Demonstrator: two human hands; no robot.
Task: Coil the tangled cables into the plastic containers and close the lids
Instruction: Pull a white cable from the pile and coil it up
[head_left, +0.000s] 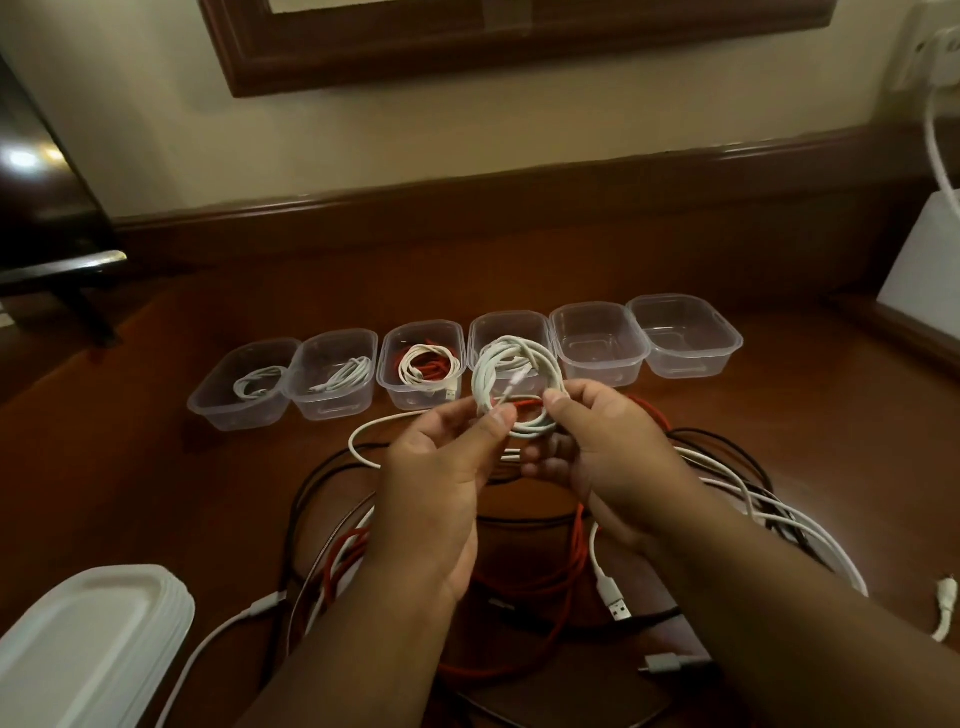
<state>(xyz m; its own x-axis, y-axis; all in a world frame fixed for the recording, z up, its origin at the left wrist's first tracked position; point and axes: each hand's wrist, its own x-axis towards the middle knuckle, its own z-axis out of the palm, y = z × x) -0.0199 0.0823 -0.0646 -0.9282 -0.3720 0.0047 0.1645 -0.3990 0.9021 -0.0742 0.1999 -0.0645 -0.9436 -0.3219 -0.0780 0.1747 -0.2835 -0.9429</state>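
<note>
Above the wooden bench (779, 415), left hand (447, 467) and right hand (597, 441) pinch the white coil (519, 384); the empty fourth container (506, 332) sits directly behind.

There was a single view, from a wide-angle camera worn on the person's head. It looked forward and steeply down, over both forearms, onto the wooden surface (779, 415), and it faced the wall (415, 145) at the back. The hands (519, 452) sat close beneath the lens, near the middle of the frame. Straight edges bowed toward the borders. With only one camera, no second view shared any part of the scene.
</note>
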